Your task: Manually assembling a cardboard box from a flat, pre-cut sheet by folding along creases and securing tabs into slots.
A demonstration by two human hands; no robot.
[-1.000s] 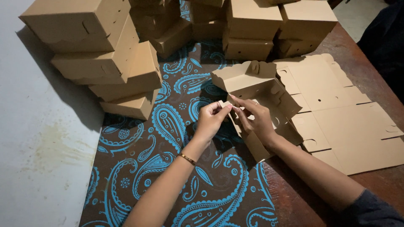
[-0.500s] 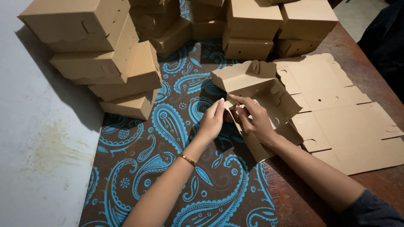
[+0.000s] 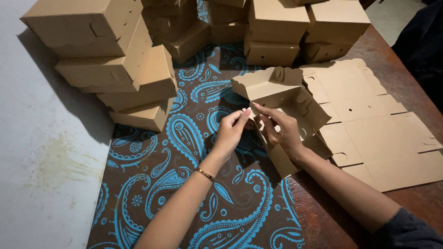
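The half-folded brown cardboard box (image 3: 281,99) stands in the middle of the bench (image 3: 323,221), partly on the dark cloth with blue paisley pattern (image 3: 207,203) and partly over the flat brown cardboard blanks (image 3: 383,133) at the right. Its lid flap is raised toward the back and its near wall is not closed. The left hand (image 3: 230,133) pinches the near edge of the wall between thumb and fingers (image 3: 244,113), which are nearly closed on the card. The right hand (image 3: 281,131) meets it from the other side, its fingers also closed on the same edge; it seems both hold the corner so that a tab can be kept in its place. A thin gold bracelet (image 3: 204,174) is on the left wrist. Behind and to the left, stacks of finished brown cardboard boxes (image 3: 115,69) lean together, close to the working place, and more stand at the back (image 3: 277,32). The loose blanks lie touching the box on the right, under its side.
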